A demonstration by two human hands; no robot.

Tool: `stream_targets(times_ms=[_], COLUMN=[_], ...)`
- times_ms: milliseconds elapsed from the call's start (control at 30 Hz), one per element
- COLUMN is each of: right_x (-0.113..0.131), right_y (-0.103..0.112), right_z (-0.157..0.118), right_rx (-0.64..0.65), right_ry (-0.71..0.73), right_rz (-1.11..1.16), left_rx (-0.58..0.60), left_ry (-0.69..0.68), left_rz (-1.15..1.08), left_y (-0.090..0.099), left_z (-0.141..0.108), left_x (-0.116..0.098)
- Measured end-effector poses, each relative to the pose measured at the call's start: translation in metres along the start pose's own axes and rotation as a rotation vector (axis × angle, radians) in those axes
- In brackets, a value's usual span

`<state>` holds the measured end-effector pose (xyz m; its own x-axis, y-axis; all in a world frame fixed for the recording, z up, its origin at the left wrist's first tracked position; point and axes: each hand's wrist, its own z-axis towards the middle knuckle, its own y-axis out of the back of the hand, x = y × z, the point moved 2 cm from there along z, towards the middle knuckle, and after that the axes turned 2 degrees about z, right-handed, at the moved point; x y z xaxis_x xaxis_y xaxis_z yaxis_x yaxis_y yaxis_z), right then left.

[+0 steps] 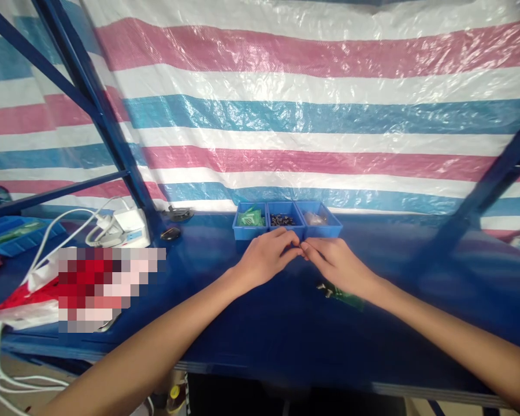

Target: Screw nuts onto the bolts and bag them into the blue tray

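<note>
Left hand (266,257), right hand (335,263), fingertips pinched together

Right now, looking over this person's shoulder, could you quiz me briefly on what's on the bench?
1. True or false: the left hand and right hand meet at their fingertips in front of the blue trays.
2. How many compartments do the blue trays form in a row?
3. What lies on the blue table beside the right wrist: A) a green packet, B) a screwdriver, C) a cup?

Key: 1 true; 2 three; 3 A.
</note>
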<state>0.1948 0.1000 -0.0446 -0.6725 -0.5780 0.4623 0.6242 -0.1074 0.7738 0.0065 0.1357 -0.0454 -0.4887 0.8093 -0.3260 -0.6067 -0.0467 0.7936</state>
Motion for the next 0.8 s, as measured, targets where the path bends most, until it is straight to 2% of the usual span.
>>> stream_targets(times_ms=[300,633,800], right_x=[-0.0014,-0.0048,-0.0074], right_y=[0.0008,0.0007,0.0007], right_z=[0.0020,0.0001,-0.0008], right_rx=[0.007,-0.123,-0.140], right_ry=[0.000,0.078,0.135], right_rz=[0.005,-0.033,-0.068], left_rx=[0.046,0.020,0.033], left_ry=[-0.025,0.001,0.015], left_rz=[0.035,0.003,-0.062], left_y=[-0.0039,-0.0033,-0.0044], left_z=[-0.0013,-0.0007,-0.0002], left_x=[-0.0008,-0.0009,0.0002])
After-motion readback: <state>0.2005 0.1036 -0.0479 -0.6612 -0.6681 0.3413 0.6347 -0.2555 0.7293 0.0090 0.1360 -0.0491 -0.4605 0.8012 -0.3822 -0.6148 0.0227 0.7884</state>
